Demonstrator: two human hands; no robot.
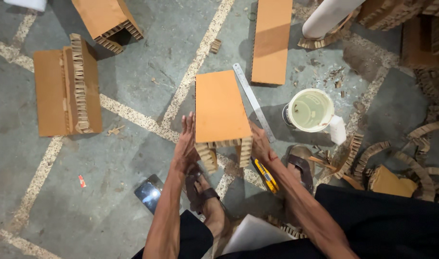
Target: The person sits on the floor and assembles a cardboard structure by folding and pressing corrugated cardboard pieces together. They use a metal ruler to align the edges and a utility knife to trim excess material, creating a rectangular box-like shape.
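Observation:
An orange-brown honeycomb cardboard piece (219, 108), shaped like a small bench with a flat top and two side flaps, stands on the concrete floor in front of me. My left hand (186, 144) lies flat against its left side, fingers straight and together. My right hand (259, 145) presses against its right flap near the lower corner. Both hands squeeze the piece between them. A steel ruler (253, 101) lies on the floor just right of the piece.
A yellow utility knife (266, 176) lies under my right forearm. A white bucket (309, 110) stands to the right. Other cardboard pieces (66, 91) (272, 41) lie around, with curved honeycomb strips (421, 144) at right. A phone (148, 193) lies by my sandalled foot (207, 201).

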